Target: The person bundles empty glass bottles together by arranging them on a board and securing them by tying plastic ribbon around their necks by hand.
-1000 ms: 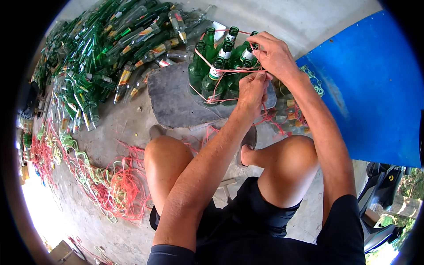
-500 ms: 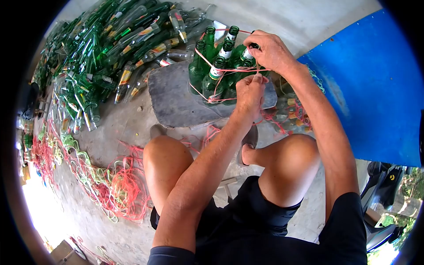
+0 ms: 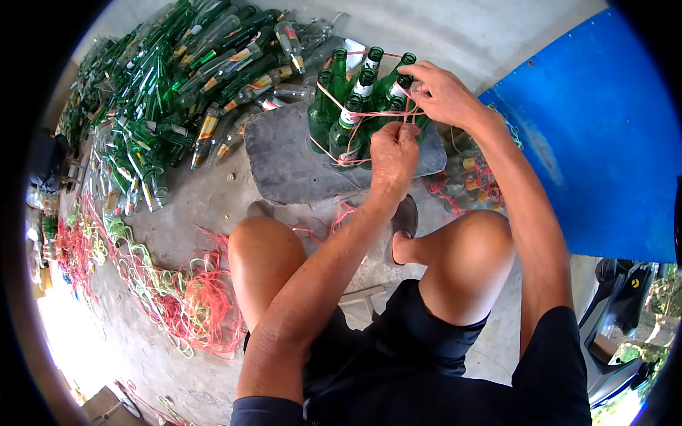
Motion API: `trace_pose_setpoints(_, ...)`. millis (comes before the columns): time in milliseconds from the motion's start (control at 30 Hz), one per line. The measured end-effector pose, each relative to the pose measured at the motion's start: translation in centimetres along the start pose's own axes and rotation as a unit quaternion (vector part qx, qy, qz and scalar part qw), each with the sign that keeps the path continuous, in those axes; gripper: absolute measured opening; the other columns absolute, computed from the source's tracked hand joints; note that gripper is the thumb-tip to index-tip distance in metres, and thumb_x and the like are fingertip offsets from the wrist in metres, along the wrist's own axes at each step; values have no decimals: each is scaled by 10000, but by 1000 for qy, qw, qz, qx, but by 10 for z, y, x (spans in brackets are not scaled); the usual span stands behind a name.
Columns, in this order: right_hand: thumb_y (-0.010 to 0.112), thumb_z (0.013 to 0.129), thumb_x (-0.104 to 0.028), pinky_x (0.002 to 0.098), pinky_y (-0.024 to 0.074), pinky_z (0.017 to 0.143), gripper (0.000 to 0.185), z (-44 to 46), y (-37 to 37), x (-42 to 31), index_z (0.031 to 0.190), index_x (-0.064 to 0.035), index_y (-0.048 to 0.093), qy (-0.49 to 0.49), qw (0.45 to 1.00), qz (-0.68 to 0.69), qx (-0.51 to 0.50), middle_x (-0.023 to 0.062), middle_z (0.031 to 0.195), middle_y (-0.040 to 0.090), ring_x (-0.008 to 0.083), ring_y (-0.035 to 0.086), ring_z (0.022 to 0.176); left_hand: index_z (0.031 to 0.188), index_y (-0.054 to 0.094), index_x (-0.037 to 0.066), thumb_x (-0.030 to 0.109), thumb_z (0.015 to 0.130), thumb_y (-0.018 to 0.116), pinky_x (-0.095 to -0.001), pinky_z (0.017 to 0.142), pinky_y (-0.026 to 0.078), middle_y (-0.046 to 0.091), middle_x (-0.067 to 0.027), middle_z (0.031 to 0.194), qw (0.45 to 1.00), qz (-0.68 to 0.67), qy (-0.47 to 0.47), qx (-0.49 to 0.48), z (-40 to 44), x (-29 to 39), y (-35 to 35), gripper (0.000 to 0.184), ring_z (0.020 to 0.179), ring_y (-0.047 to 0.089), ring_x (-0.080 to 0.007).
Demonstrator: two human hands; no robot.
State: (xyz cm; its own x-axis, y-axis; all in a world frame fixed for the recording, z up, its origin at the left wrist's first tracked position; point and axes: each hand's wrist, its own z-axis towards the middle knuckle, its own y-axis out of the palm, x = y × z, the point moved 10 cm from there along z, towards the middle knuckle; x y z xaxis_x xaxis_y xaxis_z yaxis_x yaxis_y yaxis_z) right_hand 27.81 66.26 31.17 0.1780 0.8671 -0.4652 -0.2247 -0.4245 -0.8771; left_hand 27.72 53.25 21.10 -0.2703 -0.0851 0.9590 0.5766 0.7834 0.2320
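Observation:
Several green glass bottles (image 3: 348, 121) stand upright in a bundle on a dark grey board (image 3: 284, 160). Pink string (image 3: 369, 113) runs around their necks and lower down around their bodies. My left hand (image 3: 396, 153) is closed in a pinch on the string at the near right side of the bundle. Above it, my right hand (image 3: 446, 94) has curled fingers on the string beside the right-hand bottle necks, with the index finger stretched out near a bottle's neck. The right fingertips are partly hidden.
A large heap of green and clear bottles (image 3: 177, 78) lies at the left and back. Tangled red and green string (image 3: 206, 305) covers floor at the left. Right of the board are more tied bottles (image 3: 469, 177) and a blue panel (image 3: 590, 142).
My right hand has shifted slightly right and down, uncovering a bottle top, and its fingers have loosened somewhat. My left hand has moved slightly left, still pinching the string.

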Motion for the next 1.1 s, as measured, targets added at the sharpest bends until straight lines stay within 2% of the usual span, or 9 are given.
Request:
trace_pose_setpoints(67,689,873,-8,388,551,950,601,-7,2,-1,1452,-52,538,5,1000,-11,-20,139,1364,572,276,638,1139,953,726,-70,145,979,549,-347,598,467,612,-62,666,1000,15,7,6,3,2,-6,280,614,554,-130)
trace_pose_setpoints(167,715,831,-6,412,534,1026,695,-13,1,-2,1490,-60,498,-11,999,-4,-41,138,1438,519,298,584,1261,955,733,-67,140,973,557,-352,597,478,651,-87,685,999,34,26,-5,-3,19,-10,272,610,584,-151)
trace_pose_setpoints(200,726,816,-4,420,528,1048,724,-13,0,-5,1498,-61,488,-21,999,0,-48,138,1456,505,305,565,1294,978,735,-63,148,987,561,-329,583,439,602,-48,679,999,34,28,-8,-2,18,-10,274,614,533,-124)
trace_pose_setpoints(267,749,792,-5,425,524,1051,753,-14,-1,-7,1497,-66,492,-34,998,-4,-45,128,1444,515,313,572,1288,1025,738,-55,164,1017,567,-284,556,362,503,29,667,999,35,30,-12,1,13,-12,278,620,432,-69)
trace_pose_setpoints(367,767,773,5,426,529,1043,777,-13,2,-3,1496,-71,494,-4,998,24,-52,113,1428,526,319,588,1276,935,740,-44,108,964,554,-381,570,481,640,-126,647,992,102,70,19,0,24,-19,242,569,580,-184)
trace_pose_setpoints(567,747,781,60,406,555,995,754,-18,3,1,1484,-68,506,-11,999,51,-15,102,1416,537,318,638,1221,811,663,-56,80,919,584,-433,576,473,600,-219,647,972,182,147,14,2,37,-19,191,537,570,-264)
trace_pose_setpoints(767,745,784,92,403,562,970,733,-22,0,-2,1465,-68,524,-2,996,84,-9,111,1398,561,326,670,1177,745,624,-54,43,866,615,-452,582,479,609,-246,669,940,261,220,-2,-3,56,-16,155,595,612,-414)
trace_pose_setpoints(867,753,779,109,404,563,955,717,-22,0,-2,1442,-62,540,-6,998,65,6,108,1373,576,317,666,1169,803,689,-48,24,859,582,-394,543,465,608,-197,638,896,303,323,-26,-6,71,-11,141,515,559,-268)
trace_pose_setpoints(1100,767,763,123,411,560,902,667,-22,-3,-3,1378,-62,588,-63,995,45,57,97,1265,611,296,624,1116,716,610,-30,20,798,621,-441,561,476,572,-249,684,833,417,355,-78,-1,107,4,97,600,572,-442)
